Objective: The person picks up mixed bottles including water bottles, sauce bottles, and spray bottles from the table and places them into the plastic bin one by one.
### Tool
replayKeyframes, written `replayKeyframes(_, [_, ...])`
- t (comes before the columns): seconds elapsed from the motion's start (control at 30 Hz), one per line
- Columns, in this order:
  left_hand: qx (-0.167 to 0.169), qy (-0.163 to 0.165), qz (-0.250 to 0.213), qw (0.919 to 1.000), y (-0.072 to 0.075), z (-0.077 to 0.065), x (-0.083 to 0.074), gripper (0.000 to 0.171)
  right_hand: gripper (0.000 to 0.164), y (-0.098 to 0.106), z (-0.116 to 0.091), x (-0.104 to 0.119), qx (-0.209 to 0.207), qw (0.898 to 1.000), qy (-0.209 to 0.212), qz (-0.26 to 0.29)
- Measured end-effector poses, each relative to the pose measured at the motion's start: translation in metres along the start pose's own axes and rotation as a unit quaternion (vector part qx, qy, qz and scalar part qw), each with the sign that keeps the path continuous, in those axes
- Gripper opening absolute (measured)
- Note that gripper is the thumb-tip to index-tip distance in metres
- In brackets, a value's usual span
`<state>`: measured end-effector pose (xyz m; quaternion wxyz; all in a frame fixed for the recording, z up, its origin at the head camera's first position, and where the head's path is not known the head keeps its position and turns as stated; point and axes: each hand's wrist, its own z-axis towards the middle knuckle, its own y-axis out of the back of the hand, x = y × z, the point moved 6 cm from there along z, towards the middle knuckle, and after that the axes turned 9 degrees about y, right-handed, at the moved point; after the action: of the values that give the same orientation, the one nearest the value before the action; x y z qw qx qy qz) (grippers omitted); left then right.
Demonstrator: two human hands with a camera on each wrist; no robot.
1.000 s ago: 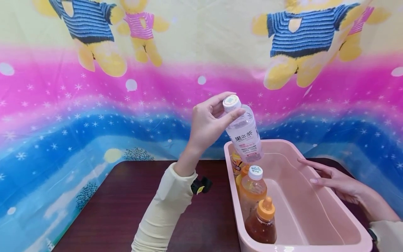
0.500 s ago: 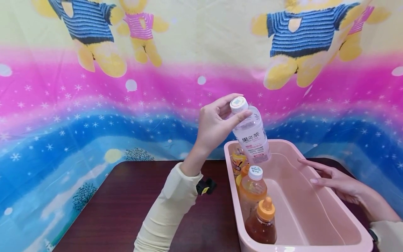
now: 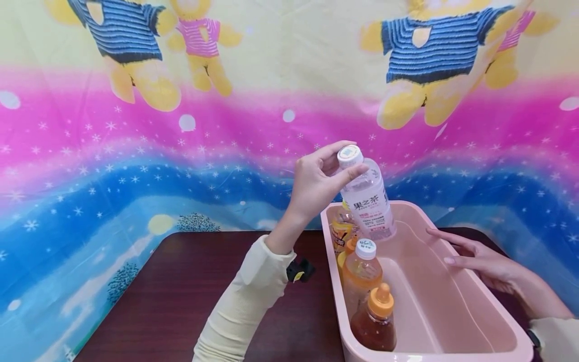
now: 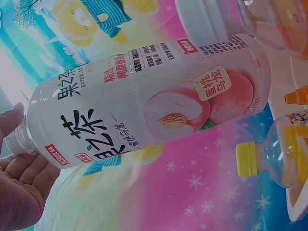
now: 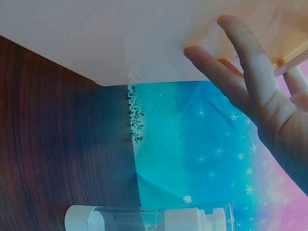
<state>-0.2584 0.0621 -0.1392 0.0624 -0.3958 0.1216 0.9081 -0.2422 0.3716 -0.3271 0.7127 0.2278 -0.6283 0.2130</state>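
Note:
My left hand (image 3: 316,183) grips a peach tea bottle (image 3: 372,213) by its neck, just under the white cap. The bottle leans a little, its base over the far left part of a pink plastic bin (image 3: 420,241). In the left wrist view its pale label (image 4: 115,106) shows a peach. Out on the bin's right side, my right hand (image 3: 493,261) touches the rim with fingers extended. From the right wrist, two straight fingers (image 5: 252,65) lie against the outer wall. A bottle with a white cap and orange drink (image 3: 362,276) stands in the bin, near the held bottle.
Along the bin's left wall stand a brown bottle with an orange nipple-shaped cap (image 3: 374,329) and a yellow-labelled bottle (image 3: 340,235). A clear pump bottle with white ends (image 5: 125,219) is seen outside the bin. The dark wooden table (image 3: 190,296) meets a printed backdrop (image 3: 253,115).
My left hand has carried the tea bottle to the right and slightly down, further over the bin. The right hand has stayed at the rim.

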Motion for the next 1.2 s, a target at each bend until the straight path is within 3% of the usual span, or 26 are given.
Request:
replayKeyframes(0.43, [0.03, 0.011, -0.006, 0.9995, -0.013, -0.002, 0.011, 0.041, 0.053, -0.001, -0.001, 0.002, -0.023, 0.999, -0.022, -0.014])
replayKeyframes(0.67, [0.042, 0.029, 0.017, 0.9985, -0.016, -0.011, -0.006, 0.037, 0.053, 0.0, -0.001, 0.002, -0.022, 0.999, -0.021, -0.013])
replayKeyframes(0.83, [0.06, 0.037, 0.02, 0.9973, -0.022, -0.012, -0.004, 0.034, 0.053, 0.0, -0.001, 0.001, -0.021, 1.0, -0.019, -0.008])
replayKeyframes(1.2, [0.087, 0.032, 0.052, 0.9943, -0.04, -0.002, 0.041, 0.036, 0.055, 0.0, -0.002, 0.0, -0.023, 0.999, -0.016, -0.015])
